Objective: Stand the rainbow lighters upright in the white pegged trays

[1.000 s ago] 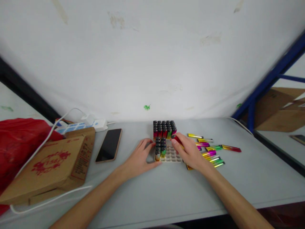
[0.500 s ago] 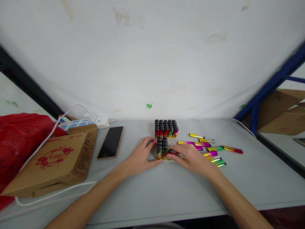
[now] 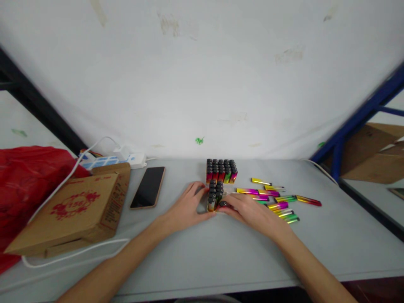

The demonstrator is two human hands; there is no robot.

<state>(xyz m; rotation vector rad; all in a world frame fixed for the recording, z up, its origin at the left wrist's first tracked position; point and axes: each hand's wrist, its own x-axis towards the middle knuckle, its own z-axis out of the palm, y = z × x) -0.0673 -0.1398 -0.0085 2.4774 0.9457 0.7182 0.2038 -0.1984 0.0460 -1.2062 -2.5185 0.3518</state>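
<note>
A small group of upright lighters (image 3: 216,193) with black tops stands in what looks like a clear tray, mostly hidden by my hands. My left hand (image 3: 188,207) curves around its left side, thumb along the front and fingers at the back, gripping it. Between the fingertips of my right hand (image 3: 241,206) is one lighter (image 3: 224,203), black top up, held against the right side of the group. Just behind stands a fuller block of lighters (image 3: 221,170) in neat rows. To the right, several loose shiny lighters (image 3: 277,205) in yellow, purple, green and red lie flat.
On the left are a phone (image 3: 147,187), a brown cardboard box (image 3: 67,210), a red plastic bag (image 3: 34,168) and a white power strip (image 3: 137,160). A white cable (image 3: 78,252) loops around the box. Behind the grey table (image 3: 195,261) rises a white wall (image 3: 202,84).
My right hand has moved slightly left and down, bringing its lighter in against the group. My left hand keeps its hold. The whole view has shifted a little.
</note>
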